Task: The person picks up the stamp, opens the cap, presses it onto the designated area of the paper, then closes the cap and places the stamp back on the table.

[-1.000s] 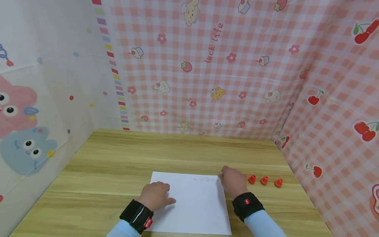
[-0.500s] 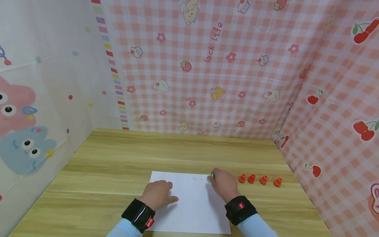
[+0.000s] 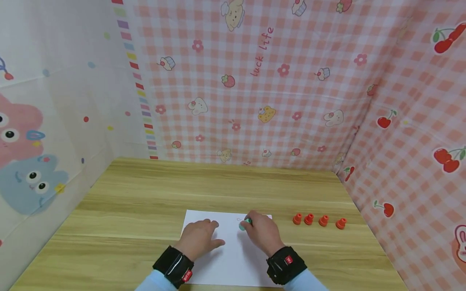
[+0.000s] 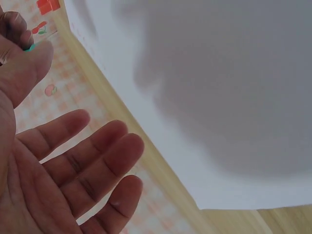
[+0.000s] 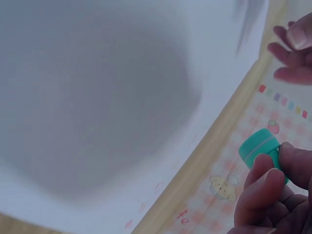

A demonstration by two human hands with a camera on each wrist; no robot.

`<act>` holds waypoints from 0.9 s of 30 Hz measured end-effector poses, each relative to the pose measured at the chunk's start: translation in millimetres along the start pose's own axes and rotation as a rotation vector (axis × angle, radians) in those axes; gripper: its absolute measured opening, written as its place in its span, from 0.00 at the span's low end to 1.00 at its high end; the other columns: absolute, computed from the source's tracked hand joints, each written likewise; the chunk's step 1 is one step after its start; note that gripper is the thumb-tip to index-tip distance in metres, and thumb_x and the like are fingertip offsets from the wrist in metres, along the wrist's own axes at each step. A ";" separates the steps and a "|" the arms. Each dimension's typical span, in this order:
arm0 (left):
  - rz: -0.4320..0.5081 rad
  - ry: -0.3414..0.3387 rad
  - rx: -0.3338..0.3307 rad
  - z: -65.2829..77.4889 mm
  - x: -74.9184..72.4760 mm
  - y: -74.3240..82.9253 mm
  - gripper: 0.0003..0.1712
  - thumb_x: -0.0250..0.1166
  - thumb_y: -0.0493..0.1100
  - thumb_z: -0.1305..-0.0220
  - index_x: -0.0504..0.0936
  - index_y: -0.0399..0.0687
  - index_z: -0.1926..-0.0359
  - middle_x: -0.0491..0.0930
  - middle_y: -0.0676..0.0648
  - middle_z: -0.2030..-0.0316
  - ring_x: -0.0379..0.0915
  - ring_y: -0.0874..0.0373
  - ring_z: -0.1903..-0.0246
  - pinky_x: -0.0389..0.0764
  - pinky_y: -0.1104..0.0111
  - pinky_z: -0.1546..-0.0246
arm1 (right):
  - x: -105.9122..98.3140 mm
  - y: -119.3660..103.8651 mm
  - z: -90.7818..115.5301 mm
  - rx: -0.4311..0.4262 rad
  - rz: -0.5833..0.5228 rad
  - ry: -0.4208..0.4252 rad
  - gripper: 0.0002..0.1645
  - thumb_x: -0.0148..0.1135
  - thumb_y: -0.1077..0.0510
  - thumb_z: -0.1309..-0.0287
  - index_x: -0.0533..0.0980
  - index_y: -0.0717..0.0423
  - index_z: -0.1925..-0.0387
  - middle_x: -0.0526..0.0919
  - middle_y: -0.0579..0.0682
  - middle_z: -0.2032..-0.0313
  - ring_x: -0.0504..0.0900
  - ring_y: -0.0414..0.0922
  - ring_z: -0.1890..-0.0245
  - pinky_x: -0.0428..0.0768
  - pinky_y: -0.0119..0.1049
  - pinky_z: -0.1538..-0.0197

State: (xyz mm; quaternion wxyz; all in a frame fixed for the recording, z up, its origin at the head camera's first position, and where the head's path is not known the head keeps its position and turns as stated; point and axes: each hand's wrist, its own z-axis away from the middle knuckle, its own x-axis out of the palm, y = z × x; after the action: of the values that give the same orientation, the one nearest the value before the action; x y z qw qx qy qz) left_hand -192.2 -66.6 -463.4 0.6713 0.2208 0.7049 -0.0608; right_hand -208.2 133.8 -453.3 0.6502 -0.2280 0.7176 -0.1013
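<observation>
My right hand [image 3: 263,232] pinches a small teal stamp [image 5: 258,145] between thumb and fingers, above the upper part of a white sheet of paper [image 3: 233,266]. Its wide round end points away from the fingers. My left hand [image 3: 198,238] is over the left side of the sheet, fingers extended and thumb spread, holding nothing. In the left wrist view its fingers [image 4: 83,168] look apart from the paper. Small faint reddish prints [image 5: 159,187] run along the sheet's far edge; in the head view the right hand hides most of them.
Several red stamps [image 3: 323,220] stand in a row on the wooden table [image 3: 153,190], right of the paper. A pink checked cloth [image 3: 218,81] hangs behind the table, with more printed cloth at both sides.
My right hand has moved left along the paper's far edge with the teal stamp, uncovering the leftmost red stamp. My left hand has shifted slightly right.
</observation>
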 end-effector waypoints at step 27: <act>0.040 0.194 0.170 -3.6 3.4 9.7 0.19 0.67 0.58 0.46 0.82 0.47 0.69 0.76 0.53 0.79 0.67 0.63 0.84 0.69 0.68 0.82 | -0.3 -29.5 8.5 -0.018 -0.413 -0.178 0.07 0.60 0.55 0.39 0.79 0.55 0.68 0.81 0.47 0.76 0.71 0.40 0.77 0.68 0.33 0.75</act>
State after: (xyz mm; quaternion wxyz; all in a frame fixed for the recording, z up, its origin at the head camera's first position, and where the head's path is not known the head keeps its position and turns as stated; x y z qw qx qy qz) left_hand -191.7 -55.7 -464.3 0.5800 0.2958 0.7542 -0.0852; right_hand -194.1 109.4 -441.1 0.6743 -0.3838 0.5965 -0.2055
